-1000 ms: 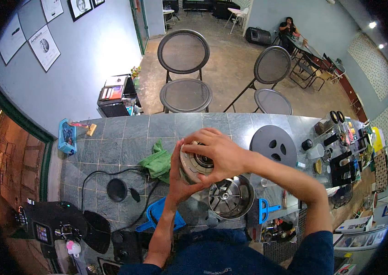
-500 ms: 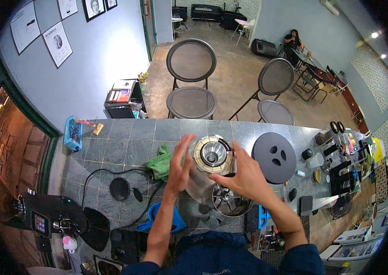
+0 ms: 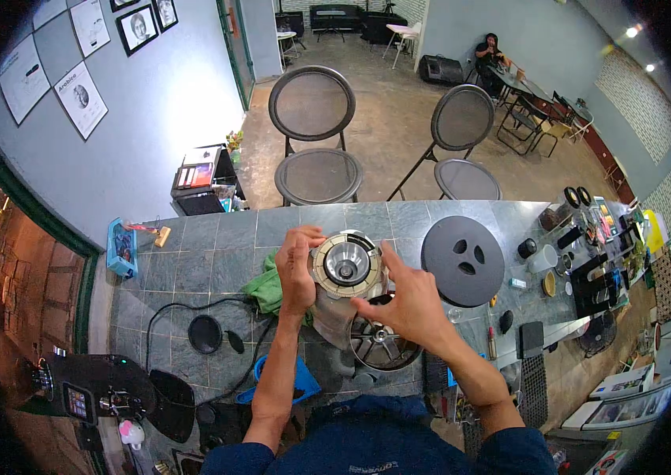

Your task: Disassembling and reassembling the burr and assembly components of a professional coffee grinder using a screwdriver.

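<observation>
Head view: the grinder stood on the counter between my left hand and right hand, fingers curved around its cream ring; whether they were clamped, I couldn't tell. Beside it sat a metal bowl and green cloth.

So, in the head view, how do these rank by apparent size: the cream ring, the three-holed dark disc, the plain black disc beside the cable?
Largest: three-holed dark disc
Next: cream ring, though it may sit nearer the camera
Smallest: plain black disc, clearly
</observation>
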Motion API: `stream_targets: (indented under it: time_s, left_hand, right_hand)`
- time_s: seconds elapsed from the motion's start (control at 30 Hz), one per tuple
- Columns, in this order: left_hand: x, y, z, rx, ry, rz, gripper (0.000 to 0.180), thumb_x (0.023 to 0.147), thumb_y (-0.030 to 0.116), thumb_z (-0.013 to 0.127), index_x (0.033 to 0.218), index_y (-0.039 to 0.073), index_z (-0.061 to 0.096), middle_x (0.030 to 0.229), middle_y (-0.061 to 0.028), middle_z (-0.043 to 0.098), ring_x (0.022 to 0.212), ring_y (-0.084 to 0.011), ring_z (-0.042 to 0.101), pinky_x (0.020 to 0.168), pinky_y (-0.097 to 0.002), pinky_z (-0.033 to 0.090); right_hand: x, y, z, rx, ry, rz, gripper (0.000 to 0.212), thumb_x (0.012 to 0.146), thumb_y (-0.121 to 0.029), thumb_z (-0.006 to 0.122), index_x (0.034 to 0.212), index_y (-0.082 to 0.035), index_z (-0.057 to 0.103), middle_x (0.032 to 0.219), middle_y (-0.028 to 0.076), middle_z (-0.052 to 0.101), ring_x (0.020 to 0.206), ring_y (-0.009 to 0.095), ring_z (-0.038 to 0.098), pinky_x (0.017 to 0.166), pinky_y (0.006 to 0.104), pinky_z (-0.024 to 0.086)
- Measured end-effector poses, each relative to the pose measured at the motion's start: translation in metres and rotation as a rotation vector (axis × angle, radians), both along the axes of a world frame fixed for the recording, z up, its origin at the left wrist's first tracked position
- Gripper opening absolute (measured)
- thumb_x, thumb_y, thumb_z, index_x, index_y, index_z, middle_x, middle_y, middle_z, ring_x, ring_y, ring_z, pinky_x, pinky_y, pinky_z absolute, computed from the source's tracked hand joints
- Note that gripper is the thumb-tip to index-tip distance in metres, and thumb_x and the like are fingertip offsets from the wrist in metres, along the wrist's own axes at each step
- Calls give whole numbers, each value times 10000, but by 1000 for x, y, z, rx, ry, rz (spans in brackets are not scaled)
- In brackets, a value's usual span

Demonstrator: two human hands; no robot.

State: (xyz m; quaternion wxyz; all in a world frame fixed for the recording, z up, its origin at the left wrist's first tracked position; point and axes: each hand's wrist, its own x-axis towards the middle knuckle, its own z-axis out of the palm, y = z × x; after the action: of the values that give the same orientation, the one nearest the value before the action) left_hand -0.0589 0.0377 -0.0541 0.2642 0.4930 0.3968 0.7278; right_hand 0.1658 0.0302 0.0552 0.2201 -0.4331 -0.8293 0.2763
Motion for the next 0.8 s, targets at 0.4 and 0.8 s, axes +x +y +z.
stream_targets:
  time_s: [0.4,0.8]
  left_hand:
    - [47,-62,29,-145,349,604,268,1084,115,544,985,-98,672,1049,-159,615,978,-278,632,885,-402,535]
    - [88,-94,42,-176,456,700,104,992,33,660,934,-52,672,1034,-153,636,999,-317,642,891,-435,505]
  right_hand:
    - [29,16,-32,-147,272,-45,499,930,-142,836,1365,46,679,1167,288,759,875,203,779,767,349,594]
    - [26,56,-16,-403,356,-79,228,988,-117,767,1173,9,810,827,80,795,684,97,721,484,254,535]
